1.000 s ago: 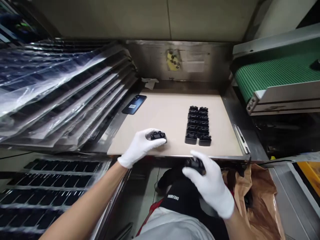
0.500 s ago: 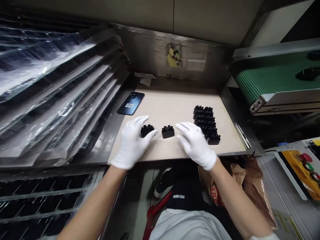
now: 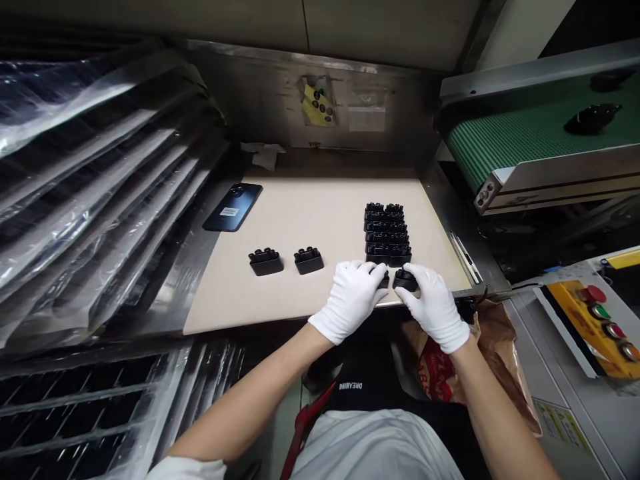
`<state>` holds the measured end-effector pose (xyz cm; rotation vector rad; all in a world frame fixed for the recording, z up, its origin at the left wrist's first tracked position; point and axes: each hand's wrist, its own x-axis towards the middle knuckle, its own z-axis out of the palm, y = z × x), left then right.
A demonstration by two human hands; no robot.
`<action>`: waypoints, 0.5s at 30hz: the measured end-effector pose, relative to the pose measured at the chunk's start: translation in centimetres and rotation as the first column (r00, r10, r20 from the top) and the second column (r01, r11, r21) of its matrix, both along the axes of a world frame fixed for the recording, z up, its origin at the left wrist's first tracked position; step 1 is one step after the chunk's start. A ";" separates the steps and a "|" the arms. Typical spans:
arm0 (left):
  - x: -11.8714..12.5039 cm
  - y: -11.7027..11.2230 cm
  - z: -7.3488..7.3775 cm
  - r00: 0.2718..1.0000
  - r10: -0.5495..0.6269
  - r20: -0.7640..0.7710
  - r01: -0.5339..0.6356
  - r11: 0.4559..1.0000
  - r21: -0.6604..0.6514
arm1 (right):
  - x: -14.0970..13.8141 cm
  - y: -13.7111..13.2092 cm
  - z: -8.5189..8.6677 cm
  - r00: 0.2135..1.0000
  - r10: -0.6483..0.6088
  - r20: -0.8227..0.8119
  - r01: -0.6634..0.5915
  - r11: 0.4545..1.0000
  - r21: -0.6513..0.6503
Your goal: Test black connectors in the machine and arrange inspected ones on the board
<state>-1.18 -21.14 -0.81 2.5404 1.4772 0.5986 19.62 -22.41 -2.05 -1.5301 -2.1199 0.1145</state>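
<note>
Both my hands wear white gloves and rest at the front of the beige work board (image 3: 310,213). My left hand (image 3: 353,298) is closed on a small black plastic part, mostly hidden under its fingers. My right hand (image 3: 434,305) grips another black part (image 3: 404,280) beside it. Both sit just in front of a two-column block of several black parts (image 3: 387,233). Two loose black parts (image 3: 266,261) (image 3: 309,260) lie apart on the board to the left.
A dark blue phone (image 3: 233,207) lies at the board's left edge. Stacked trays wrapped in clear film (image 3: 90,200) fill the left. A green conveyor belt (image 3: 530,137) carrying a black part (image 3: 590,119) runs at the right, above a yellow button panel (image 3: 595,320). A brown bag (image 3: 495,347) hangs below.
Both hands left the two loose parts on the board and moved right to the front of the block of parts, each closing on one part there.
</note>
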 end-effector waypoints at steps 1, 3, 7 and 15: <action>-0.1 -0.1 -0.2 0.998 0.010 0.061 -0.007 0.998 -0.057 | -0.1 -0.1 -0.3 0.995 -0.013 -0.099 0.010 1.000 -0.029; -0.3 -0.2 -0.2 0.961 0.093 0.259 -0.045 0.982 -0.183 | -0.2 -0.3 -0.3 0.949 -0.077 -0.305 0.043 0.992 -0.117; -0.5 -1.4 2.0 0.588 0.409 0.698 0.094 0.823 -0.561 | 1.6 -2.4 1.5 0.641 -0.252 -0.725 0.022 0.950 -0.311; 8.2 -13.7 1.8 0.029 0.981 0.194 0.844 0.080 -0.530 | 10.5 -19.1 -3.5 -0.544 -0.561 -0.624 -0.302 0.825 -0.478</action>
